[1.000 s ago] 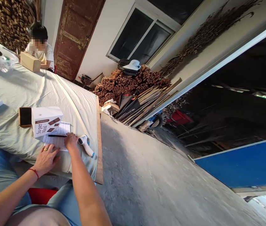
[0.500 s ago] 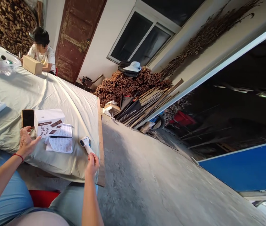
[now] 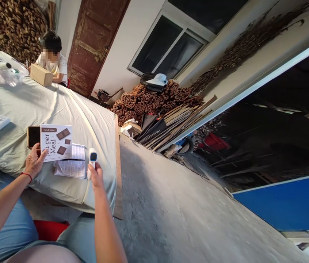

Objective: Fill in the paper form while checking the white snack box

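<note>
From where I stand, the left hand (image 3: 34, 162) pinches the white box (image 3: 57, 142) at its lower left corner, thumb on the printed front. The right hand (image 3: 96, 175) is wrapped around the handle of a thermometer (image 3: 92, 162), to the right of the box. A corner hold like that could slip under the box's weight, and then the box might knock the phone (image 3: 33, 136), partly covered at its left. A careless sweep might crease the papers (image 3: 71, 169) at its lower right or roll the pen (image 3: 78, 159) there. I count one white box, one thermometer, one phone and one pen, partly hidden by the box; the number of sheets I can't tell.
</note>
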### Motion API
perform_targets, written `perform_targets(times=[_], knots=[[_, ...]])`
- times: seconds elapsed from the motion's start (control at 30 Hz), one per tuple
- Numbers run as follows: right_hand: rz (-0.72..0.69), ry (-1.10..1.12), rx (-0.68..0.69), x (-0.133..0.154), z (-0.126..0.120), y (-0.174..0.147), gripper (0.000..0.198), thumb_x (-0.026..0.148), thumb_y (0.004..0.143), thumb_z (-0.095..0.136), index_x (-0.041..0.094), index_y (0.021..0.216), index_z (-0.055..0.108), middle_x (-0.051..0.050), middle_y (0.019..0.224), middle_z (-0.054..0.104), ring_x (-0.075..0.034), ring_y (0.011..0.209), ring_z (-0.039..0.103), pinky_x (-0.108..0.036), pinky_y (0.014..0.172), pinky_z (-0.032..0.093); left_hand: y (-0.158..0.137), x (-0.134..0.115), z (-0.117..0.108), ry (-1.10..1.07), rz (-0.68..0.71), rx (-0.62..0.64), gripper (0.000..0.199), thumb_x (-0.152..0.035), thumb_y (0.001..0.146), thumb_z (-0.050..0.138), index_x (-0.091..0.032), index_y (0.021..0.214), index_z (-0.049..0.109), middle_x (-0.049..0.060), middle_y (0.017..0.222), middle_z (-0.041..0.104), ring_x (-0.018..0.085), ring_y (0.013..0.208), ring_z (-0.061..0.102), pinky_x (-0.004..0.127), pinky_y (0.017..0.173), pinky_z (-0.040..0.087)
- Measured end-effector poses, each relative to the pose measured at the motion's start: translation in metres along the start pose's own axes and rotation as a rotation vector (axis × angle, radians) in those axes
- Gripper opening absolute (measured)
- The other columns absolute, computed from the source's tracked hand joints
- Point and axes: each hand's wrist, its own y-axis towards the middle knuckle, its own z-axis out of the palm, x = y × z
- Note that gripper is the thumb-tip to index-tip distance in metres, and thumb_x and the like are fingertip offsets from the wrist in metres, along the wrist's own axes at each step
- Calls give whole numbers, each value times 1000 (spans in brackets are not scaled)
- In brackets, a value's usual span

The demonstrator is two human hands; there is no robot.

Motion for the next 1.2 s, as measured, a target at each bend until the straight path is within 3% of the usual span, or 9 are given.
perform_targets(times=[0.07,0.17,0.3,0.5,0.83,1.03,1.2], knots=[[4,142,80,9,32,-17,54,69,82,44,19,87,62,-5,76,63,-17,66,57,-30,63,47,0,-1,-1,21,7,10,73,-67,84,45,-15,135,54,13,113,73,31,106,69,45,96,52],[95,629,175,21,70,-37,51,69,71,65,18,72,61,-4,68,59,-14,60,50,-27,58,41,0,-3,-1,36,36,22,69,-67,84,43,-17,129,58,10,105,74,30,99,70,41,90,53],[152,714,187,28,90,-44,49,65,66,75,17,68,64,-3,66,60,-13,61,51,-26,57,39,0,-1,0,75,63,12,68,-67,85,41,-18,128,58,10,104,73,29,98,70,39,88,53],[185,736,208,28,98,-39,50,60,55,87,17,69,67,-1,65,61,-12,62,50,-26,60,41,1,4,0,117,100,8,72,-68,86,37,-16,131,57,12,110,72,30,101,69,40,91,52],[191,727,199,26,99,-40,51,61,53,89,17,67,66,-2,66,61,-14,64,51,-29,65,42,-1,2,-1,110,104,14,74,-68,86,37,-15,134,57,13,112,72,32,104,68,41,93,52],[198,732,166,37,100,-45,54,64,52,88,17,71,68,-2,68,62,-13,64,48,-28,62,38,-2,0,-2,71,81,35,74,-71,83,44,-17,133,54,12,115,72,32,106,68,43,96,51],[221,735,239,46,89,-55,57,69,53,86,16,65,68,-2,61,58,-12,58,46,-26,57,33,-4,0,-3,80,76,63,82,-73,75,56,-17,135,50,14,118,71,34,110,67,47,97,51]])
